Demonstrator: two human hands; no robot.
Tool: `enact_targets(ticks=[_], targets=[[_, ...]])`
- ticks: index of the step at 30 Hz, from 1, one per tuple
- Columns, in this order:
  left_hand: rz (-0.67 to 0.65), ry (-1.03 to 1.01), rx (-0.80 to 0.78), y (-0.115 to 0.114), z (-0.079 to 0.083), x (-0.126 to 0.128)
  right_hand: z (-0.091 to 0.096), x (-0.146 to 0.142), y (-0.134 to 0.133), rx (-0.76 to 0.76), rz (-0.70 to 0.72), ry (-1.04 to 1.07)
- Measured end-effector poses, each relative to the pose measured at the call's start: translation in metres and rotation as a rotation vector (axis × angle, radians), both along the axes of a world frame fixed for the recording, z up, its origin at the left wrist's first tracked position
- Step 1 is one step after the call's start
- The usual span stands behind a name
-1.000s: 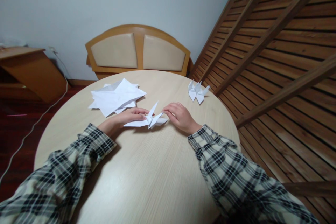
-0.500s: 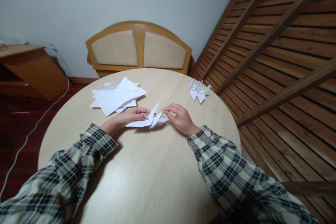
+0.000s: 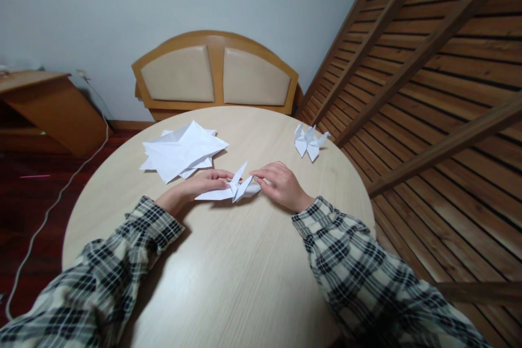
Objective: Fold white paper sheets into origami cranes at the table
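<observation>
A white folded paper crane (image 3: 238,189) lies low over the table between my hands, its wings spread to either side and two narrow points sticking up. My left hand (image 3: 206,183) is closed on its left side, thumb on the near face and fingers behind. With thumb and forefinger, my right hand (image 3: 281,186) pinches the tip of the right-hand point. Where the fingers pass behind the paper they are hidden.
A loose stack of folded white paper sheets (image 3: 183,149) lies on the round wooden table (image 3: 228,277) at the back left. Finished paper cranes (image 3: 308,144) stand close together at the back right. A headboard (image 3: 218,73) rises behind; a slatted wooden panel (image 3: 440,92) leans on the right.
Both hands keep their hold on the paper crane. My right fingers have shifted very slightly at the pinched tip, and the camera view has moved a little.
</observation>
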State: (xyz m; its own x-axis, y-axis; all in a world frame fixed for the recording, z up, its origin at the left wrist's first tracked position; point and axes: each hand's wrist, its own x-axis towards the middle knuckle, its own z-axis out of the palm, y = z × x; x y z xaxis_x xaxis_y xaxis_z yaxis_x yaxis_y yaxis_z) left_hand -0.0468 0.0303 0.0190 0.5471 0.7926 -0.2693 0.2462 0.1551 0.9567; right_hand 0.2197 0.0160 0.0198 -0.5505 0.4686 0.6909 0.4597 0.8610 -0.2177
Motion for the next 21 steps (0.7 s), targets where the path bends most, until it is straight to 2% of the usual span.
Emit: enact_targets(ticks=[10, 15, 18, 21], targets=[[-0.021, 0.004, -0.029, 0.003, 0.0, -0.003, 0.001, 0.007, 0.005, 0.006, 0.008, -0.061], [-0.036, -0.014, -0.02, 0.002, 0.001, -0.001, 0.0, 0.005, 0.004, -0.012, -0.052, -0.001], [-0.014, -0.029, -0.006, 0.001, 0.001, 0.001, -0.001, 0.001, 0.002, -0.103, -0.066, 0.093], [-0.003, -0.044, -0.001, -0.002, -0.001, 0.003, -0.002, -0.006, -0.002, -0.274, -0.072, 0.254]])
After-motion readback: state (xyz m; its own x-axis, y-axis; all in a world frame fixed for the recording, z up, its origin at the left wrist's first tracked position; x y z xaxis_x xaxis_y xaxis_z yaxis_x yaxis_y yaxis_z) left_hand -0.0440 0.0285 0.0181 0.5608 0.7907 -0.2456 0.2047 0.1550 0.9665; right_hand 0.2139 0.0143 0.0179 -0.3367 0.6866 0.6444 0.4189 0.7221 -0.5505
